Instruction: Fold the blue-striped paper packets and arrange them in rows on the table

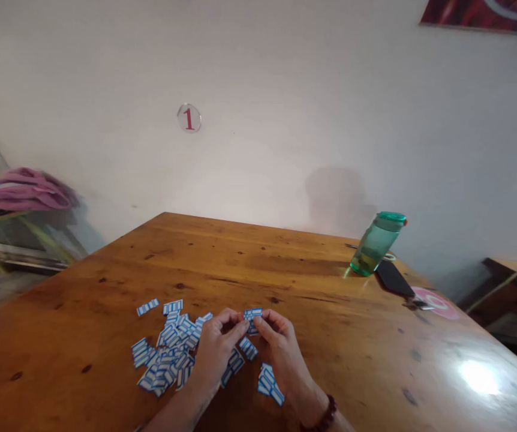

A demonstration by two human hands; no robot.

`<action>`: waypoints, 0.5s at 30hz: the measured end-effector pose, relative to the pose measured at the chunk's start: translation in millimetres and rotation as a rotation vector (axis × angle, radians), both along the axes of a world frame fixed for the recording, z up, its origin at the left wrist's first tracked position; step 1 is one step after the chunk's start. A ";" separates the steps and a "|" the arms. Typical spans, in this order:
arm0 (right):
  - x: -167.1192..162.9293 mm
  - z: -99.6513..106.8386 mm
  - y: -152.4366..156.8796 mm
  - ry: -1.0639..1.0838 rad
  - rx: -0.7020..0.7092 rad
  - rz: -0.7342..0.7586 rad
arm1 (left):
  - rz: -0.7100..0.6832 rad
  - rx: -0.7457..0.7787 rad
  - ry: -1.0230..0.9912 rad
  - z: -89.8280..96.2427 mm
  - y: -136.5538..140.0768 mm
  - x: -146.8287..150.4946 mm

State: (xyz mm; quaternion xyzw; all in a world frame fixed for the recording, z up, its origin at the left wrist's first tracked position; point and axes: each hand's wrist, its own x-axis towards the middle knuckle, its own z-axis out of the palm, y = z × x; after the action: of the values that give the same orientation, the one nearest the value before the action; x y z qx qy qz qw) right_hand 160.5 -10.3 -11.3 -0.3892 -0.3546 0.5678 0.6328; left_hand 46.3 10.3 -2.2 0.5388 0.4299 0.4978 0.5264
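Note:
Between both hands is a small blue-and-white printed label piece (253,313), held just above the wooden table (222,264). My left hand (220,342) pinches its left side with thumb and forefinger. On its right side the fingers of my right hand (283,345) are closed the same way. A loose heap of similar label pieces (171,351) spreads to the left of my left hand and partly behind it. One more piece (248,348) lies between the hands, and a small cluster (270,384) rests by my right wrist. The print is too small to read.
A green water bottle (378,243) stands at the back right. Beside it lie a black phone (393,278), keys (418,303) and a pink round disc (438,302). A pink cloth (24,189) is piled at far left. The wall bears a number sign (189,118).

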 end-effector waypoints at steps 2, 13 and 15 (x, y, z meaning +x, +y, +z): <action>0.3 0.7 -0.3 0.065 -0.004 0.041 | -0.032 -0.033 -0.054 0.9 -1.1 0.1; 0.6 4.9 -1.3 0.246 -0.116 0.072 | -0.024 -0.038 -0.157 -8.0 -1.7 3.3; 0.4 5.0 -0.8 0.229 -0.122 0.042 | 0.004 0.026 -0.133 -7.4 -2.6 2.9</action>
State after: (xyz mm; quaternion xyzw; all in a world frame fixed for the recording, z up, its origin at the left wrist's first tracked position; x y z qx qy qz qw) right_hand 160.9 -11.1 -6.3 -0.3522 -0.2530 0.6421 0.6322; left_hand 49.2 7.7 -9.5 0.5106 0.3887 0.5388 0.5458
